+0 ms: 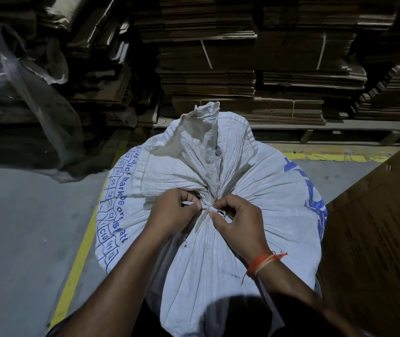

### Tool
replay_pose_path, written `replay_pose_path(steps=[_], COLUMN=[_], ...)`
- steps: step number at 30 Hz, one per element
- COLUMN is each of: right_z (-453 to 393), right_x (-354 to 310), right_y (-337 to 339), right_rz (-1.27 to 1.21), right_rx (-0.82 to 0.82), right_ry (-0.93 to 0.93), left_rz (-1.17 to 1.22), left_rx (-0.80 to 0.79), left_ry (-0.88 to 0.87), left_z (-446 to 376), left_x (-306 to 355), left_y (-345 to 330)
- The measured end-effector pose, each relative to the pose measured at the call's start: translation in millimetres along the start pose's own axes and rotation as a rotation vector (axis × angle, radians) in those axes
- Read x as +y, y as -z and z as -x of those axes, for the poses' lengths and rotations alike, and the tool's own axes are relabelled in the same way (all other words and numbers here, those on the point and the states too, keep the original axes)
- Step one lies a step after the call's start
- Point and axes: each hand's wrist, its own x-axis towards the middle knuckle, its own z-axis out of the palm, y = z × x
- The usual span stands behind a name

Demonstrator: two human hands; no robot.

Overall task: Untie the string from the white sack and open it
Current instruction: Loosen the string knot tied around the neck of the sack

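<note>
We find the white woven sack standing upright at the centre of the view, full, printed in blue on its left and right flanks. Its neck is gathered into tight pleats at the middle, and the loose mouth of the sack stands up from there toward 12 o'clock. The white string is bound round the gather and remains knotted; the sack is closed.

The left hand lies at 9 o'clock of the knot, thumb and fingers pinched narrow on a flat white end of the string. The right hand lies at 3 o'clock of the knot, its fingertips likewise closed on the string just beside the knot. The two hands sit close together, nearly touching across the tie. An orange thread wristband circles the right wrist.

Around the sack we note: stacks of flattened cardboard at 12 o'clock, just behind the sack mouth; clear plastic sheeting at 10 o'clock; a brown cardboard sheet at 3 o'clock, close against the sack's flank; a yellow floor line at 8 o'clock on grey concrete floor. Nothing covers the knot but the fingers themselves.
</note>
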Motion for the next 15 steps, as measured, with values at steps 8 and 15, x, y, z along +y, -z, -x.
replay_pose_path(steps=[8,15], right_z=[-0.1,-0.3], right_x=[-0.1,0.9], right_y=[0.1,-0.5], right_rz=[0.001,-0.007], right_rx=[-0.003,-0.007], right_ry=[-0.003,-0.012], left_rz=[-0.005,-0.004], left_rx=[-0.007,-0.004], left_ry=[-0.011,-0.013], left_z=[-2.0,-2.9], left_x=[-1.3,-3.1], left_y=[-2.4,-4.7])
